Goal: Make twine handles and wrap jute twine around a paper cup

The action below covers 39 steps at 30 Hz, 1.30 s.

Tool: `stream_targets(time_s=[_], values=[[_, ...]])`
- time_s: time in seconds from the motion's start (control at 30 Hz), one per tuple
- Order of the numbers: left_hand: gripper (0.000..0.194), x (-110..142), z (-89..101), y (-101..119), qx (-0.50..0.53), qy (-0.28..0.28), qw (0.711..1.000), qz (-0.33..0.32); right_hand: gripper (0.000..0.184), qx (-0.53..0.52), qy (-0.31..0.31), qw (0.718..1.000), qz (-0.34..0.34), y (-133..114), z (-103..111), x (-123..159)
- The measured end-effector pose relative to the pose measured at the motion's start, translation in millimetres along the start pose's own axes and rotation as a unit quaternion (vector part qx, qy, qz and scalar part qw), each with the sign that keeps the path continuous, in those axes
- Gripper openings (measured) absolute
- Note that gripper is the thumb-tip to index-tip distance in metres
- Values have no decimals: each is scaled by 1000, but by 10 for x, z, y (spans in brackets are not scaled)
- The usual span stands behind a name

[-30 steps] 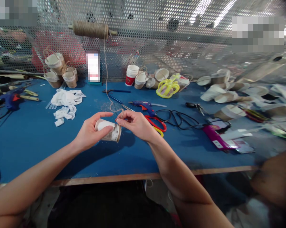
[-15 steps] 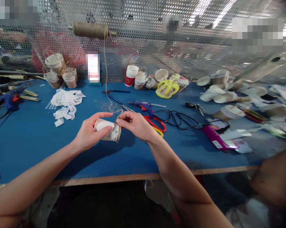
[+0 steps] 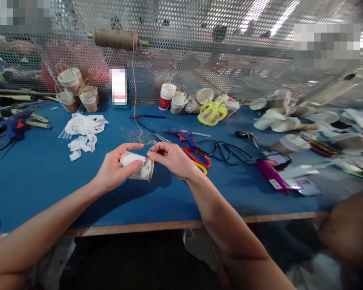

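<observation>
A paper cup (image 3: pixel 136 170) with a white and printed wrapping lies on its side between my hands, above the blue table. Around its body, thumb in front and fingers behind, my left hand (image 3: pixel 115 166) grips it. My right hand (image 3: pixel 168 158) pinches the twine (image 3: pixel 144 141) at the cup's right end, where a brown twine edge shows. That twine runs up to a spool (image 3: pixel 115 39) on a rod at the mesh panel. Scissors (image 3: pixel 196 156) with red and yellow handles lie partly behind my right hand.
A blue glue gun (image 3: pixel 183 136) with a black cord lies beyond my right hand. White strips (image 3: pixel 85 124) and wrapped cups (image 3: pixel 89 99) are at left. A yellow basket shape (image 3: pixel 212 113) stands behind, a purple tool (image 3: pixel 272 176) lies right. Another person's arm (image 3: pixel 347 225) shows at right.
Almost nothing differs. Both hands keep their hold on the cup and the twine in nearly the same place.
</observation>
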<state>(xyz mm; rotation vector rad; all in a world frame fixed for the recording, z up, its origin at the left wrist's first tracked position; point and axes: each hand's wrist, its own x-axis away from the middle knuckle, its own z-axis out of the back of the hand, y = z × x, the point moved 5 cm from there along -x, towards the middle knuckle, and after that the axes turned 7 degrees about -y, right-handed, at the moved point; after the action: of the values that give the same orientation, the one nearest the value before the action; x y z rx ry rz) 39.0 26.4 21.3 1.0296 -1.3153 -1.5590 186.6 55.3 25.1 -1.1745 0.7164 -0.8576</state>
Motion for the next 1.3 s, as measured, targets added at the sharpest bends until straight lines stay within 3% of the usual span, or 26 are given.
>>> stream_targets(time_s=[0.4, 0.57, 0.67, 0.87, 1.3], values=[[37, 10, -16, 17, 17, 12, 1000, -7, 15, -29, 23, 999, -21, 36, -3, -12], [40, -11, 18, -40, 82, 36, 996, 19, 21, -19, 96, 995, -20, 77, 52, -37], [43, -45, 58, -81, 140, 77, 986, 51, 21, 34, 144, 989, 16, 38, 99, -9], [42, -91, 144, -128, 142, 143, 977, 65, 13, 173, 64, 979, 86, -154, -87, 77], [42, -66, 130, -100, 50, 139, 988, 34, 8, 239, 82, 964, 81, -155, -191, 106]])
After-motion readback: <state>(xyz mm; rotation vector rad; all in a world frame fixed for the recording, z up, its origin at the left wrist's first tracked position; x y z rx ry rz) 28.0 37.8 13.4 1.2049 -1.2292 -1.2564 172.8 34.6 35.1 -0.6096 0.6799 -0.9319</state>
